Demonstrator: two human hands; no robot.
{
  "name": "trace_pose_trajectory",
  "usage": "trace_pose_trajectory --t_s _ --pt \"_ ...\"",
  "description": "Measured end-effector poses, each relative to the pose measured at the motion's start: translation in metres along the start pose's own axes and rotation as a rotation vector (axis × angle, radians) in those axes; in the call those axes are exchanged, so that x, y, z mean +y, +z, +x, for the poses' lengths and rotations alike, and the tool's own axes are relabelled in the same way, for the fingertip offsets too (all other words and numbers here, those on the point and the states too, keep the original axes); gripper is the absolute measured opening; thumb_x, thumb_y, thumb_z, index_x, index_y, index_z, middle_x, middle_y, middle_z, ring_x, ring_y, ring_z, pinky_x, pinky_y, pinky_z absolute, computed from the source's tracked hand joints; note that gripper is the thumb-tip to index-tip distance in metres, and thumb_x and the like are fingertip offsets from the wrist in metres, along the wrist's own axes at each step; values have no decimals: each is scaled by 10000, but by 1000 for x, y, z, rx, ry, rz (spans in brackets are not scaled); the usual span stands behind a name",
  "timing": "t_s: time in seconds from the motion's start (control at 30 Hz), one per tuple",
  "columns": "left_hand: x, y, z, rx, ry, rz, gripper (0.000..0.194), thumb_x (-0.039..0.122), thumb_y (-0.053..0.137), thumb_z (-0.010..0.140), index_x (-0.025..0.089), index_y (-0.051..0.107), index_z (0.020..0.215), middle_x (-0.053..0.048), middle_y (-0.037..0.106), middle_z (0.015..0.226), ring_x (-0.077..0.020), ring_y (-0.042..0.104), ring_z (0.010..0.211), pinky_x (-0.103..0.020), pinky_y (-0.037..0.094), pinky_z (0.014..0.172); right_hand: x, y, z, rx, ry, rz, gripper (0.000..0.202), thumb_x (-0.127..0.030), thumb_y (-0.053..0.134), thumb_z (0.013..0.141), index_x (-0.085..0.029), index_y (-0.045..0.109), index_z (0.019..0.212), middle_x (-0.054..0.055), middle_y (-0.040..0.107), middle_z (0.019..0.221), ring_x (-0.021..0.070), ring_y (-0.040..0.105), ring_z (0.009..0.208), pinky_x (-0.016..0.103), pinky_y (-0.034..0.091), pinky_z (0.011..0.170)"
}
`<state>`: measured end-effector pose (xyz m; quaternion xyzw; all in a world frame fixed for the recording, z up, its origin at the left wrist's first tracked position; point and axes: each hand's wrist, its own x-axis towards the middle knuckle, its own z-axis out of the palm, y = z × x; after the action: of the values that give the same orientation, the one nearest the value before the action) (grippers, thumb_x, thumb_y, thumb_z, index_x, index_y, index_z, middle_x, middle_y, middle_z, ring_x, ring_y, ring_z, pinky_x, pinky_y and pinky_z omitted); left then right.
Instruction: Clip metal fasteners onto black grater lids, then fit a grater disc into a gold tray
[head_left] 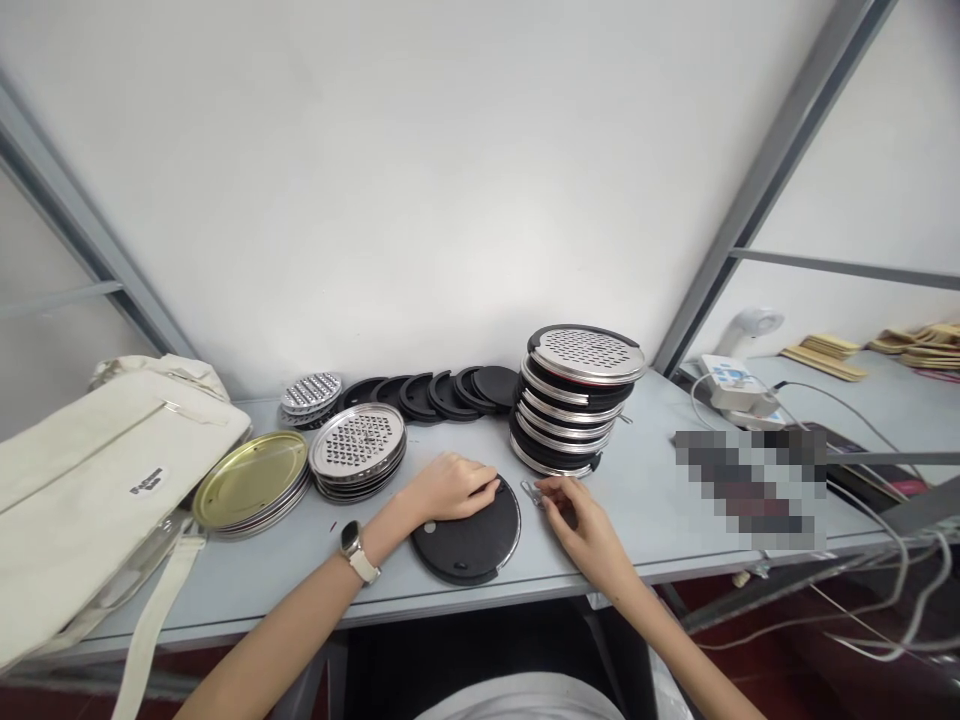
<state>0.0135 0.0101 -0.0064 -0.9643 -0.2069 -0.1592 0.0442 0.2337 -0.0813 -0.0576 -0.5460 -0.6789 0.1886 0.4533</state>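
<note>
Head view: left hand [452,487] spread flat over the black disc [472,535] on the worktop [645,500], seemingly to steady it; right hand [583,528] pinches a small metal clip [532,492] just beside it, likely for control.

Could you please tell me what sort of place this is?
Probably a small assembly or packing workshop: perforated metal discs and gold-coloured discs sit in separate piles, and matching round black parts lie in an overlapping row on the workbench.
</note>
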Motion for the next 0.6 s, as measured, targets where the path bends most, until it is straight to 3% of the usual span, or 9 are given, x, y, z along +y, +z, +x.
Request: trace_pose_trajectory --t_s 0.17,0.27,0.37,0.43,0.6 --pt "-4 3 0 35 -104 0 276 263 409 944 179 504 699 10 578 615 -113 481 528 -290 234 542 -12 0 -7 74 -134 -112 156 -252 432 951 -193 547 1037 104 560 1052 234 551 1034 399 455 918" --pt "-7 3 0 57 -182 -18 283 258 416 941 180 505 684 9 576 621 -113 473 530 -289 227 543 -34 3 -16 -108 -297 -189 227 -283 473 946 -195 534 1145 126 528 1192 244 494 1148 400 442 961" --pt "-11 4 -1 90 -245 -39 277 245 425 934 182 516 680 10 584 628 -113 468 533 -289 225 548 -56 10 -25 -333 -451 -259 535 -445 609 860 -175 470 1300 145 492 1321 277 442 1230 421 435 999" --pt "-13 4 -1 101 -267 -57 282 246 432 928 182 514 666 13 574 611 -112 456 525 -288 224 549 -65 16 -27 -377 -530 -301 696 -488 651 811 -138 415 1365 167 491 1349 297 429 1251 457 422 1016" --pt "-13 5 -1 112 -292 -125 290 250 434 921 179 496 646 21 533 574 -107 411 509 -282 221 549 -64 27 -27 -356 -537 -325 517 -285 599 893 -133 428 1356 149 531 1337 254 469 1234 446 429 1013"
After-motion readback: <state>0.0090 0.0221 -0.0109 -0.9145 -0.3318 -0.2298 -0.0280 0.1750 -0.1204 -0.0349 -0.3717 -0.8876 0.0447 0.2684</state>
